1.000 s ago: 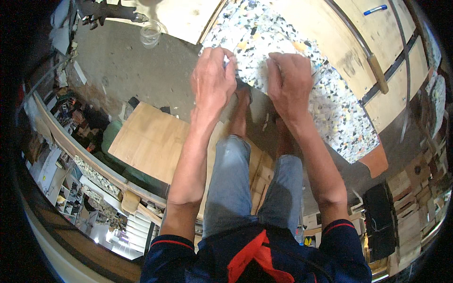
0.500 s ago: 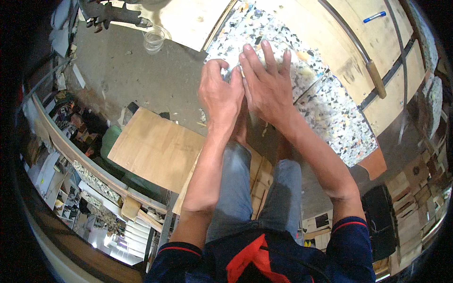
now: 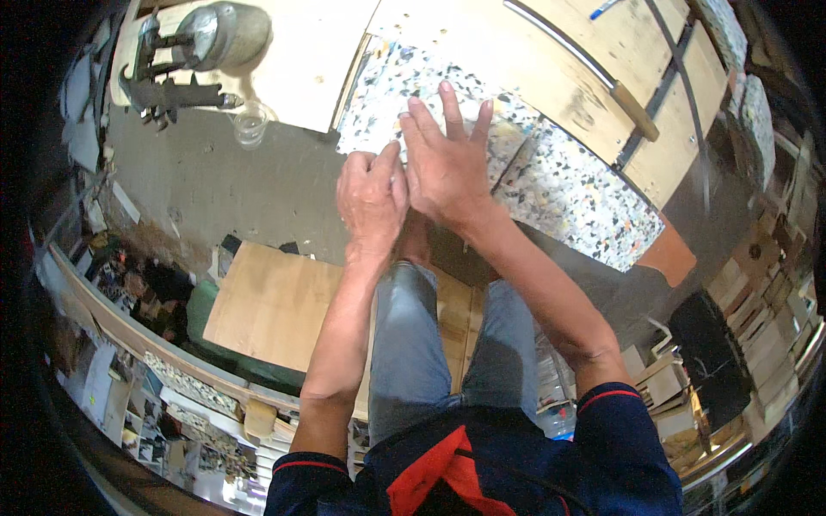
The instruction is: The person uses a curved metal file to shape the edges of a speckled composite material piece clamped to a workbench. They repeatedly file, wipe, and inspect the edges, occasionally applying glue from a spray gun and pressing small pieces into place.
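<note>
The left grip [image 3: 372, 199] curls at the near edge of the speckled foam [image 3: 594, 202]; its fingertips are partly hidden, so whether they pinch anything cannot be told. The right grip [image 3: 449, 172] is open, fingers spread, palm down on the foam, covering part of it. The foam lies on the counter [image 3: 594, 120], under the right grip and just beyond the left. The upper edge cuts off a blue pen [image 3: 604, 9]; any print is too small to read.

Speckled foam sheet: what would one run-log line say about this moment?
Left hand: curled at near edge of speckled foam sheet | Right hand: spread open on it | Beyond: wooden-handled tool, blue pen
</note>
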Demonstrator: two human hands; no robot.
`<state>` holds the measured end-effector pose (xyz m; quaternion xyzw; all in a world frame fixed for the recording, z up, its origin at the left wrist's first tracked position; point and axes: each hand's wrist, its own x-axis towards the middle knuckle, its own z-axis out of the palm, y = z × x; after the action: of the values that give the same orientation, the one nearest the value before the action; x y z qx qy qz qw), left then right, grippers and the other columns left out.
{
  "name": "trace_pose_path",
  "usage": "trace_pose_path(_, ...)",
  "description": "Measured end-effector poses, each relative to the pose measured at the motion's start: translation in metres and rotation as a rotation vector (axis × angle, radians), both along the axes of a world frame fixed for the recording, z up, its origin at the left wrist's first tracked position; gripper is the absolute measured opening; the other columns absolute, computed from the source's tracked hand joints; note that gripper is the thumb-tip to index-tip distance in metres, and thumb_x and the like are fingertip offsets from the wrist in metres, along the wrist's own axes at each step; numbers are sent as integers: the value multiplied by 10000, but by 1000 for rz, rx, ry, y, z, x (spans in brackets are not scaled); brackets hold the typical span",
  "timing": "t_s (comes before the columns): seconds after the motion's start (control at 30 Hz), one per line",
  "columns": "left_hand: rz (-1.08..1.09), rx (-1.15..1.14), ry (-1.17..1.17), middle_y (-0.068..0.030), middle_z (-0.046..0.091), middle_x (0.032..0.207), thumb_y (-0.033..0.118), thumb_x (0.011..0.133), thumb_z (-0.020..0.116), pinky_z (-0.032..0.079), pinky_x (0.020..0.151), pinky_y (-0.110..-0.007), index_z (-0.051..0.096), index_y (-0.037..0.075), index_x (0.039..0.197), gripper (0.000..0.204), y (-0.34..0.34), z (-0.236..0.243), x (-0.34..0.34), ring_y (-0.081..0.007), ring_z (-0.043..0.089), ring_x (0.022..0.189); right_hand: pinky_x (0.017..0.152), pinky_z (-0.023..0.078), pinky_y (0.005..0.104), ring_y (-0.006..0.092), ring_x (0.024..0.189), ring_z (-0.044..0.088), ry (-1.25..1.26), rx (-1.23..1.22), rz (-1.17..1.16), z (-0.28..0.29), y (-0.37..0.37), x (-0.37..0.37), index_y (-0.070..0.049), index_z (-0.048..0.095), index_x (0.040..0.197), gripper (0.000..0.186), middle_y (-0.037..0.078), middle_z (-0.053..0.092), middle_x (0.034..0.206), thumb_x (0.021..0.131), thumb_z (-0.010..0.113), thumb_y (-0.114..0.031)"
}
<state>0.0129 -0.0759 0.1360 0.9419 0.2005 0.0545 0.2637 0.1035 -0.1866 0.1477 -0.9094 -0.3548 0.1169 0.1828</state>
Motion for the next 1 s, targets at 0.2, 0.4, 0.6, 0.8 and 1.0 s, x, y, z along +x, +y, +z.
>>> trace_pose_path(0.2, -61, -124, 110, -113, 573, 841, 51, 872, 702, 503, 691, -384, 710, 111, 1294, 427, 10, 12, -10, -266, 595, 763, 1181, 133, 712, 450, 1489, 314, 69, 45, -96, 2, 9, -3, 48, 513, 1427, 609, 240, 453, 1530, 922, 593, -282)
trace_pose_path(0.4, -102, -29, 170, -121, 541, 836, 34, 857, 681, 488, 682, -433, 639, 125, 1372, 525, 2, 7, -12, -308, 581, 766, 1240, 148, 603, 423, 1523, 268, 78, 29, -205, -21, 16, 19, 70, 379, 1521, 725, 280, 348, 1600, 985, 555, -385)
trace_pose_path(0.6, -96, -109, 193, -112, 533, 797, 53, 888, 694, 481, 668, -427, 641, 120, 1370, 490, 7, 12, -13, -289, 570, 724, 1231, 194, 592, 467, 1465, 362, 178, 210, -221, 9, 4, 21, 104, 364, 1511, 724, 323, 412, 1541, 965, 578, -319)
trace_pose_path(0.8, -187, 2, 128, -107, 539, 808, 83, 898, 714, 491, 685, -421, 652, 106, 1342, 448, 15, 14, -9, -275, 579, 743, 1223, 182, 635, 415, 1474, 381, 21, 88, -284, -3, -75, -1, 92, 310, 1545, 823, 294, 430, 1541, 913, 678, -287)
trace_pose_path(1.0, -146, -76, 269, -117, 582, 881, 111, 902, 722, 508, 710, -408, 632, 97, 1354, 461, 13, 19, -18, -281, 587, 778, 1195, 217, 660, 372, 1396, 495, 113, 143, -180, 4, -115, 36, 11, 354, 1486, 613, 231, 468, 1533, 915, 566, -59)
